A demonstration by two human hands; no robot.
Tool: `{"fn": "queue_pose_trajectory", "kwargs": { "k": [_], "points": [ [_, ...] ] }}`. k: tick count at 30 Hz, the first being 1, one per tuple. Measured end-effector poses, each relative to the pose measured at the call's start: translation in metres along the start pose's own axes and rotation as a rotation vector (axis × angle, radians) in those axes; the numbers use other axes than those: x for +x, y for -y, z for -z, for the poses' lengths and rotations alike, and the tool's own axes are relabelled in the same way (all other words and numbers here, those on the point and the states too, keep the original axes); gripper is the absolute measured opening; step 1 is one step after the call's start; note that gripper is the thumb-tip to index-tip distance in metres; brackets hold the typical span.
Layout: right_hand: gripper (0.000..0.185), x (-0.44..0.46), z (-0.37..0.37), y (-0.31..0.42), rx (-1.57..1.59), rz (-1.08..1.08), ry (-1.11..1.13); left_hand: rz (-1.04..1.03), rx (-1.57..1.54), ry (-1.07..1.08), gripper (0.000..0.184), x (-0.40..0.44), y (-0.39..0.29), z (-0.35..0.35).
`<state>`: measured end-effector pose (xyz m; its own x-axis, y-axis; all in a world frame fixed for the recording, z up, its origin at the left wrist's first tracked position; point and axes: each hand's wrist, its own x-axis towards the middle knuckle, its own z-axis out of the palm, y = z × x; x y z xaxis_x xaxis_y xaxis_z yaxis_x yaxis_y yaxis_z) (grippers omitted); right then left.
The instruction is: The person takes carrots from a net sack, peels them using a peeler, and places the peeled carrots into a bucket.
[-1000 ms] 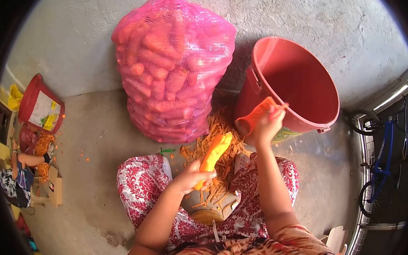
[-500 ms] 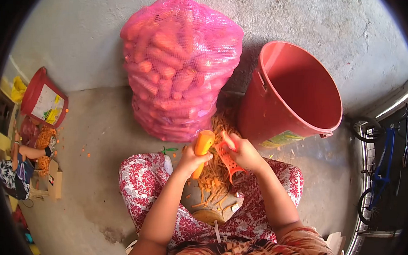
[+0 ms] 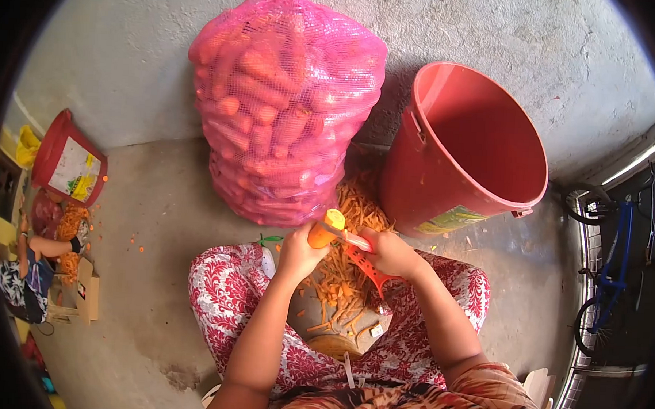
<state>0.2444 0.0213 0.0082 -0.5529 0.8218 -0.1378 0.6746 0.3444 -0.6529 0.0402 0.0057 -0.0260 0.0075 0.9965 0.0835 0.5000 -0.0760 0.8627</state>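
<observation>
My left hand (image 3: 298, 253) is closed around a thick carrot (image 3: 332, 221) with a bright, cut upper end. My right hand (image 3: 396, 254) grips a peeler (image 3: 369, 269), its red-orange perforated part hanging below the fingers. The peeler's blade end reaches across to the carrot near its top; exact contact is hard to make out. Under both hands, a heap of orange peelings (image 3: 341, 282) covers the floor between my bent legs.
A pink mesh sack (image 3: 280, 122) full of carrots leans against the wall ahead. Right of it stands a tall red bin (image 3: 435, 165). At far left, another person (image 3: 28, 272) sits by a tipped red bucket (image 3: 66, 156) and a cardboard box (image 3: 84, 292). A blue bicycle (image 3: 617, 268) is at right.
The carrot has gone from upright to tilted, its top turned toward my right hand. My right hand has swung the peeler leftward, bringing its end to the carrot.
</observation>
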Motion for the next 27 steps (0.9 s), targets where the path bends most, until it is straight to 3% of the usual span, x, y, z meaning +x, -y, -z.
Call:
{"fn": "queue_pose_trajectory", "kwargs": {
  "k": [7, 10, 13, 16, 19, 22, 25, 27],
  "points": [
    [0.018, 0.005, -0.011, -0.002, 0.007, -0.091, -0.001, 0.051, 0.343, -0.139, 0.029, -0.001, -0.013, 0.004],
    [0.018, 0.004, -0.014, -0.002, 0.036, -0.075, -0.022, 0.042, 0.356, -0.098, 0.031, 0.0, -0.02, 0.013],
    [0.018, 0.004, -0.013, 0.0, -0.002, -0.102, -0.017, -0.028, 0.232, -0.022, 0.025, 0.001, -0.01, 0.013],
    [0.018, 0.006, -0.02, -0.003, 0.018, -0.107, -0.013, -0.009, 0.242, 0.084, 0.035, 0.003, -0.003, 0.018],
    [0.019, 0.008, -0.022, -0.005, 0.054, -0.084, -0.028, -0.054, 0.045, 0.146, 0.036, 0.003, -0.004, 0.022],
    [0.018, 0.007, -0.029, -0.015, 0.083, -0.029, -0.031, 0.037, -0.19, 0.267, 0.038, 0.002, 0.009, 0.016],
    [0.018, 0.005, -0.031, -0.021, 0.062, -0.048, -0.019, -0.032, 0.272, 0.109, 0.039, 0.001, 0.003, 0.015],
    [0.019, 0.007, -0.035, -0.02, 0.062, -0.079, -0.023, -0.038, 0.394, 0.062, 0.04, 0.0, -0.002, 0.016]
  ]
}}
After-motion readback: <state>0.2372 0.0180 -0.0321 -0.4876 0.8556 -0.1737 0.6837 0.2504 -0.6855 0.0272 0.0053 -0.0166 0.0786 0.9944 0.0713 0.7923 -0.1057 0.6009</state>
